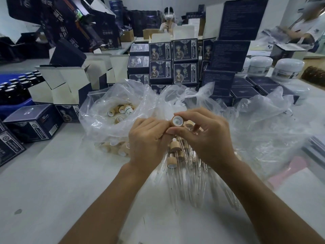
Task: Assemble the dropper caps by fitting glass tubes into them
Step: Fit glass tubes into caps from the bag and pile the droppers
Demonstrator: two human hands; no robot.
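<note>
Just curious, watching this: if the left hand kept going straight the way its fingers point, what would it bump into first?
Probably the wooden dropper cap pinched between both hands: the left hand points up-right at it, with the right hand directly behind. Depth is unclear.

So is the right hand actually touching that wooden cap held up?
Touching. The head view shows the right hand pinching the wooden cap with its fingertips.

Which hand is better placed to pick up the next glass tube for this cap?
Probably the left hand: the right hand pinches the cap, while the glass tubes lie just below both.
</note>
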